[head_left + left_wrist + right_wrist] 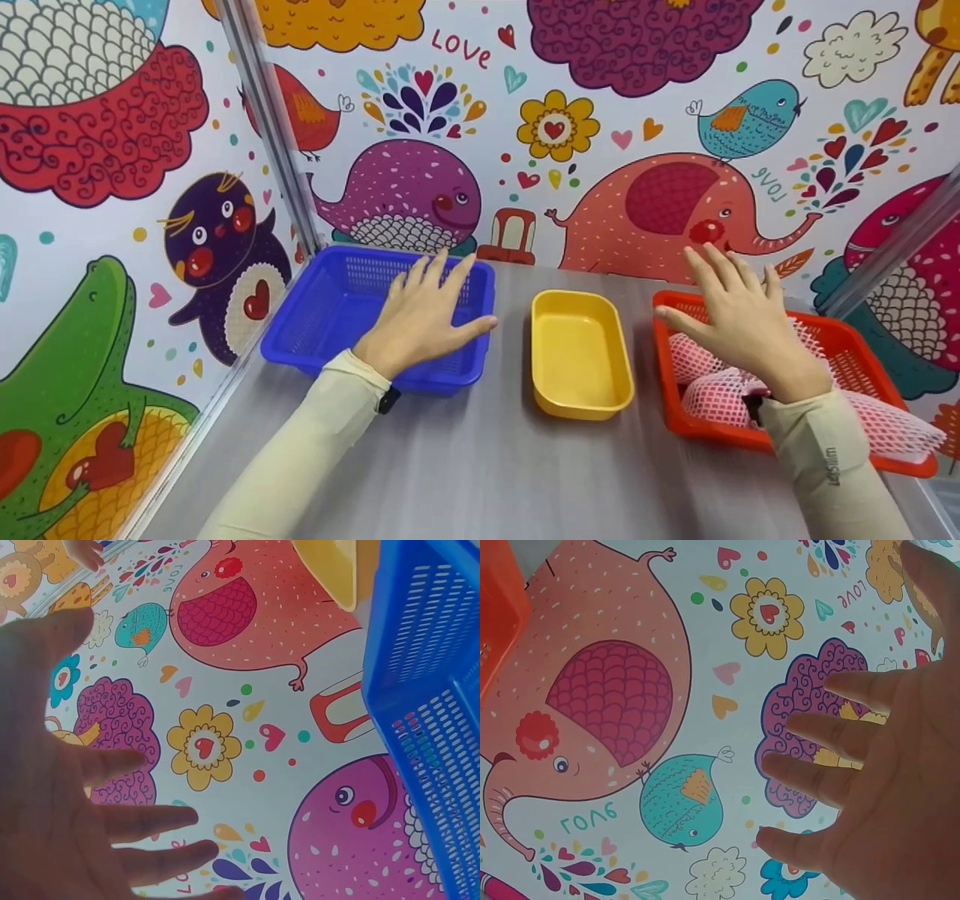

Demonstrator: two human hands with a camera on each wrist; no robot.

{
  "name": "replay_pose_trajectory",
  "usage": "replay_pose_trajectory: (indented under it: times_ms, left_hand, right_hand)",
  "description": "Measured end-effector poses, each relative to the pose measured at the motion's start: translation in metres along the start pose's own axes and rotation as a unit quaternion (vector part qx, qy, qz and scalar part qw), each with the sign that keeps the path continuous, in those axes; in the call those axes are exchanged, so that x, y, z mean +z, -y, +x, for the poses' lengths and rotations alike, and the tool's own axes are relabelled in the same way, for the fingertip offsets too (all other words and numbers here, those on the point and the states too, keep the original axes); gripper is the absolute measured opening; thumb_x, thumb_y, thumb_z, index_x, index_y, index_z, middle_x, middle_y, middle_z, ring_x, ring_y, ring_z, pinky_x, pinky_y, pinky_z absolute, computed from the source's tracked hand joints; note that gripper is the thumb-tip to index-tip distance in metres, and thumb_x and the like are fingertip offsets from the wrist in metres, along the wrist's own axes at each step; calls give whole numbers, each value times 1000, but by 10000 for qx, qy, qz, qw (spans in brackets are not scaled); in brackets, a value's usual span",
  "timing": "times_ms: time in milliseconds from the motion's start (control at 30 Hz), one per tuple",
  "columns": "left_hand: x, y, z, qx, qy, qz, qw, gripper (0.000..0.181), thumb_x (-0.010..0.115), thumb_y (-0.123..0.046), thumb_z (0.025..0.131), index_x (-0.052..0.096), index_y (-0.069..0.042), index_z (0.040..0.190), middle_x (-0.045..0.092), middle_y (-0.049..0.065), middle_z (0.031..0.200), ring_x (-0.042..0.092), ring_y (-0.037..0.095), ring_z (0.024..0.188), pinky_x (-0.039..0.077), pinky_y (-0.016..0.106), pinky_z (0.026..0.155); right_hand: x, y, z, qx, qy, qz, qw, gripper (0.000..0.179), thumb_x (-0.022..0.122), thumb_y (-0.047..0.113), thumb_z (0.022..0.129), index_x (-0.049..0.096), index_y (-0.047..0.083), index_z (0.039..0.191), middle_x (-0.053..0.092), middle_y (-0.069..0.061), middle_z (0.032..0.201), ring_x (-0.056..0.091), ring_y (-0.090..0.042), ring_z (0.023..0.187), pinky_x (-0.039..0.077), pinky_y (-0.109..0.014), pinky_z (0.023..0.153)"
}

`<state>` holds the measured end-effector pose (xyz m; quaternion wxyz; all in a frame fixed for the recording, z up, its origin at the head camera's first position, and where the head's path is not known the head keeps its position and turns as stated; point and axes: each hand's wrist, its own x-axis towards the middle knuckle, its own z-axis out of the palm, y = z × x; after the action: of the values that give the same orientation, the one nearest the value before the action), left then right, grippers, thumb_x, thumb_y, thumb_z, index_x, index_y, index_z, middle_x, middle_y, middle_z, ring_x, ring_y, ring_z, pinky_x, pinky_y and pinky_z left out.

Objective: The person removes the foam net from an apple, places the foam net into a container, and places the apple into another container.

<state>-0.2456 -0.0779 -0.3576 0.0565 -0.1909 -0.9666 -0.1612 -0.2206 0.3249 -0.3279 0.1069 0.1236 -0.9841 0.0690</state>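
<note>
My left hand (424, 319) hovers over the blue basket (315, 300), its fingers spread and nothing in its grasp. In the left wrist view the palm and spread fingers of the left hand (82, 787) appear beside the perforated wall of that basket (420, 630). Above the red basket (679, 427) my right hand (746, 326) is held with fingers apart, also holding nothing. Several pink items in white foam netting (712, 397) lie in the red basket, partly hidden by the right hand and forearm. Between the two baskets stands a yellow tray (581, 360) with nothing in it.
A grey table (480, 480) carries the three containers. Walls with cartoon animals (450, 90) enclose the back and left side, joined by a metal corner post (277, 127). One netted item (892, 424) sticks out over the red basket's right rim.
</note>
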Motion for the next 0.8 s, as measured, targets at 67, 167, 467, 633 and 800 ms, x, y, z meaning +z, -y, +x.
replay_pose_trajectory:
  times_ms: [67,167,467,633,800]
  left_hand:
    - [2,1,-4,45,38,36,10000,94,52,-74,88,19,-25,161,24,17,162,21,41,147,18,65,113]
    - [7,2,-11,116,102,86,9998,94,53,-73,89,21,-21,161,27,18,160,24,41,145,22,64,112]
    - [22,7,-24,173,-13,90,9998,95,57,-71,88,25,-18,160,27,19,160,24,42,145,24,64,111]
    - [32,8,-31,185,-37,-25,9998,94,60,-68,88,27,-17,159,29,19,159,25,43,144,24,64,111]
    - [39,9,-35,181,18,7,9998,94,58,-70,87,28,-18,159,30,18,159,26,42,144,25,64,110]
  right_hand:
    - [-1,-3,-3,9,-29,-11,10000,102,58,71,87,11,20,162,14,-19,164,14,-50,143,-11,-70,108]
    - [-3,-7,-7,4,-66,-33,10000,103,58,71,86,11,21,162,14,-18,164,15,-49,143,-12,-69,109]
    - [-5,-22,-18,198,-23,-77,9998,104,58,72,86,11,17,162,16,-23,161,15,-50,142,-13,-70,106]
    - [-5,-35,-27,358,32,-102,9993,105,59,71,86,12,15,161,19,-28,158,15,-53,140,-15,-69,106]
    - [-4,-52,-37,545,16,-36,9985,103,60,68,87,15,11,160,20,-31,156,16,-56,138,-14,-72,105]
